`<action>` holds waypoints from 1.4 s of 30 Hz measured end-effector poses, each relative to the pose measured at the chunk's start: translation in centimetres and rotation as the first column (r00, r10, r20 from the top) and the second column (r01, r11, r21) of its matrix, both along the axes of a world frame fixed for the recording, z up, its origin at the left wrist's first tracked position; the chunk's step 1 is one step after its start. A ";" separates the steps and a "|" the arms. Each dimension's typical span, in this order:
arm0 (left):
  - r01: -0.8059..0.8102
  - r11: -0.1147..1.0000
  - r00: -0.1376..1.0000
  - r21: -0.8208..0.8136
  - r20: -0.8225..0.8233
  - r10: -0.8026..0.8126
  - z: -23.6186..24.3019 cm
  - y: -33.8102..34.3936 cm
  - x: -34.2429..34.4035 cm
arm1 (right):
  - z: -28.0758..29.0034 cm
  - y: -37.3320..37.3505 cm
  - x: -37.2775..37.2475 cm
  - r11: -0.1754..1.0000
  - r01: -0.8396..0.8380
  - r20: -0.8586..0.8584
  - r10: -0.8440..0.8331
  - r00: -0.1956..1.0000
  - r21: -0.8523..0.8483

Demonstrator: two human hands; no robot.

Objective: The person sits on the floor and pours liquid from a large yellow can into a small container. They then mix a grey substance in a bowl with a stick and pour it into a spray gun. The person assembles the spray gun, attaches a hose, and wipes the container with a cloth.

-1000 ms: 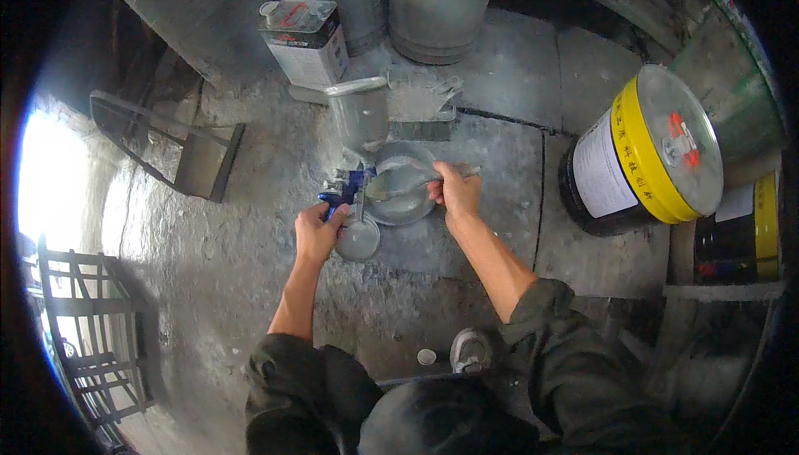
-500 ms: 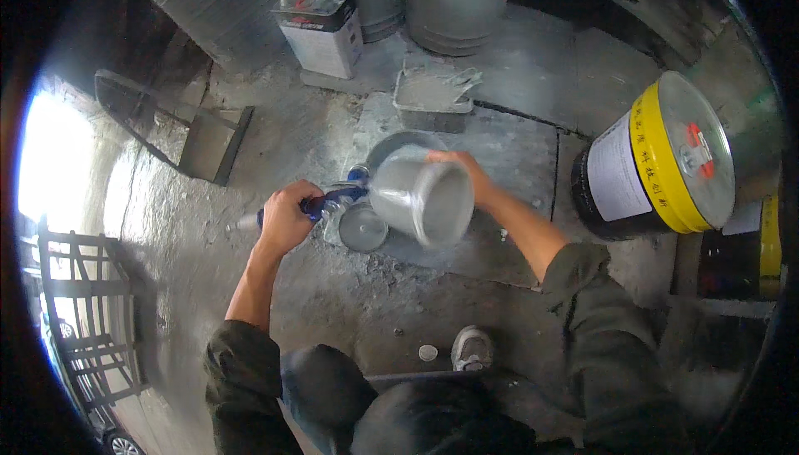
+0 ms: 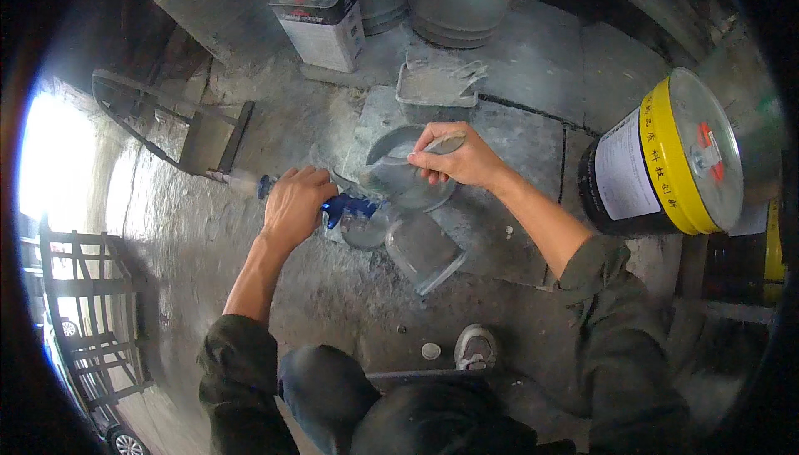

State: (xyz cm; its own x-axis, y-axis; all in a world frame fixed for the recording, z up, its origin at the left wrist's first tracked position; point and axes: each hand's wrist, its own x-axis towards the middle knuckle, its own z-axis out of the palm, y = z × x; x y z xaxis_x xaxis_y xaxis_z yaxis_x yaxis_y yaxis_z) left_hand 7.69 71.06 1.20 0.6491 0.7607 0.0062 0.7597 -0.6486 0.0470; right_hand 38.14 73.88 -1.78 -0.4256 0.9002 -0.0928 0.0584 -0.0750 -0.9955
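My left hand (image 3: pixel 295 205) is closed on a blue-and-metal spray gun (image 3: pixel 354 208), tilted sideways, with a translucent grey-stained cup (image 3: pixel 420 251) hanging at its lower right. My right hand (image 3: pixel 456 157) grips a grey-coated brush (image 3: pixel 449 142), its bristle end pointing left toward the gun, over a round grey pan (image 3: pixel 429 201). A small round dish (image 3: pixel 362 240) lies below the gun, partly hidden by it. Just above the pan stands a grey-coated rectangular container (image 3: pixel 437 101) with something irregular on top.
Behind stand a white-and-black tin (image 3: pixel 325 39) and grey buckets (image 3: pixel 454 6). A yellow-and-black drum (image 3: pixel 674 151) stands at right, a metal frame (image 3: pixel 204 143) at left. A slatted rack (image 3: pixel 83 305) and car wheel (image 3: pixel 126 442) show at lower left. A shoe (image 3: pixel 474 347) is below.
The gun has tipped over, its cup swinging from upright above the pan to low at the right. My left hand has risen and shifted left; my right hand has risen with the brush.
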 end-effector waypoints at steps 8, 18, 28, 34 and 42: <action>0.070 0.987 0.990 0.148 -0.129 -0.051 1.1 0.5 1.0 | -1.4 -1.5 0.2 0.999 0.042 -0.091 -0.042 0.995 -0.006; 0.248 0.938 0.956 0.243 -0.219 -0.196 2.1 0.3 0.8 | -4.0 0.4 1.4 0.984 0.123 0.263 -0.154 0.952 0.129; 0.487 0.836 0.859 0.253 -0.313 -0.405 3.1 -0.2 3.9 | -0.8 6.3 -3.8 0.869 0.347 0.473 -0.486 0.735 0.354; 0.450 0.856 0.872 0.254 -0.332 -0.360 2.8 -0.3 3.1 | 0.8 5.0 -2.9 0.899 0.385 0.286 -0.433 0.855 0.208; 0.352 0.911 0.922 0.216 -0.246 -0.298 2.2 -0.3 1.8 | -0.6 2.5 -1.2 0.860 0.496 0.061 -0.505 0.861 0.121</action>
State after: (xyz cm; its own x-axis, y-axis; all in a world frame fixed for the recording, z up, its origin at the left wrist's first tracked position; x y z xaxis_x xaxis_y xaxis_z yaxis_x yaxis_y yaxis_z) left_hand 9.53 70.77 3.36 0.8672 0.4979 0.0100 0.4801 -0.8304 -0.2826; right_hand 36.96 76.37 -2.38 0.0904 0.9959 -0.0095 0.1260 -0.0209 -0.9918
